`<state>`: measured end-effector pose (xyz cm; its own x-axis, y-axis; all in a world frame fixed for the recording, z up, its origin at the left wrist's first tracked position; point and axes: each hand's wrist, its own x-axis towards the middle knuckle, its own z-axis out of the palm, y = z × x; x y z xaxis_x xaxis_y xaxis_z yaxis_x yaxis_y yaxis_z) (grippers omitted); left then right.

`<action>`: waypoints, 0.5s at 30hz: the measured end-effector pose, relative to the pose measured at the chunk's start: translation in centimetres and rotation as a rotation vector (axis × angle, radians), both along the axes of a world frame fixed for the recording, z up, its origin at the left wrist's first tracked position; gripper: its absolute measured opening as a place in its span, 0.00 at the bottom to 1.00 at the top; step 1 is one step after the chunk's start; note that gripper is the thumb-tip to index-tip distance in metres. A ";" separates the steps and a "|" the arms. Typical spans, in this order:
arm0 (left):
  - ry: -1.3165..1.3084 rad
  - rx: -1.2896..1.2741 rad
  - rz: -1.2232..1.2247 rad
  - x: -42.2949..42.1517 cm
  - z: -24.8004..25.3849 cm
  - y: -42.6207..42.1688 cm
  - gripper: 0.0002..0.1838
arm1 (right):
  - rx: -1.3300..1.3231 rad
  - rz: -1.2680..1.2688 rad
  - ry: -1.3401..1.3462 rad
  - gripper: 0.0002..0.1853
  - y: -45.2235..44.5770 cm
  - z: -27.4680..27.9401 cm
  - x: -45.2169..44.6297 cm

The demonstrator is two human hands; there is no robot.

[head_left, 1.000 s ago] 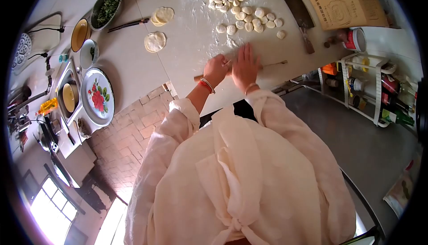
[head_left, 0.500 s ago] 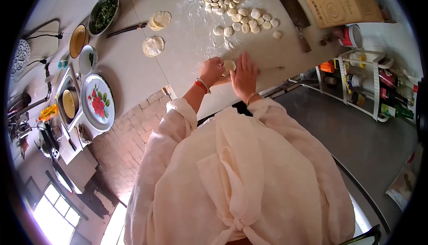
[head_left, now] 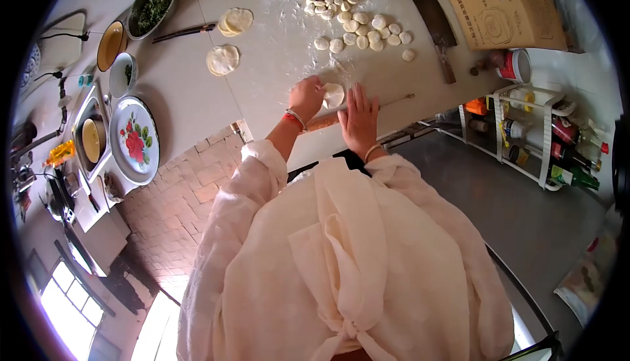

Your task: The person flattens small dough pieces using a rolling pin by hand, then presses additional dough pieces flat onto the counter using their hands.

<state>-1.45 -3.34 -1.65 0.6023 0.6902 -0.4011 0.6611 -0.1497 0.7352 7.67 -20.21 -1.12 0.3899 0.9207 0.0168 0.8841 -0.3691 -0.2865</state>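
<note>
My left hand (head_left: pixel 306 100) is closed, its fingertips pinching the left edge of a small round dough wrapper (head_left: pixel 333 96) on the floured tabletop. Just right of the wrapper, my right hand (head_left: pixel 360 117) lies flat with fingers stretched out over a wooden rolling pin (head_left: pixel 321 123). The pin's thin end sticks out to the right of that hand, and its middle is hidden under the palm. Beyond both hands lie several small dough pieces (head_left: pixel 362 29) in a cluster. Rolled wrappers (head_left: pixel 223 60) rest to the left, with another stack (head_left: pixel 235 21) behind them.
A cleaver (head_left: pixel 434 23) lies right of the dough, near a cardboard box (head_left: pixel 502 10). Leftward are chopsticks (head_left: pixel 184 32), a bowl of chopped greens (head_left: pixel 153 8) and a flowered enamel tray (head_left: pixel 149 156). A white bottle rack (head_left: pixel 546 141) stands at right.
The wrapper looks larger and flatter, and it has turned or shifted slightly left with my left hand. My right hand has drawn a little back toward me with the rolling pin. The view has shifted slightly.
</note>
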 end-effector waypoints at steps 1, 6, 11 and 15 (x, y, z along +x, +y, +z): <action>-0.027 0.017 -0.023 -0.1 0.2 0.1 0.11 | 0.004 0.004 0.015 0.35 -1.0 0.3 -0.1; -0.129 -0.019 -0.127 0.4 -0.1 1.8 0.10 | -0.023 0.093 -0.026 0.33 0.1 0.2 2.0; -0.127 0.009 -0.090 0.5 0.7 0.7 0.11 | -0.022 0.162 -0.019 0.32 0.3 0.2 4.2; -0.133 -0.005 -0.043 -0.2 0.1 -0.2 0.13 | -0.034 0.149 0.007 0.32 0.0 0.5 4.0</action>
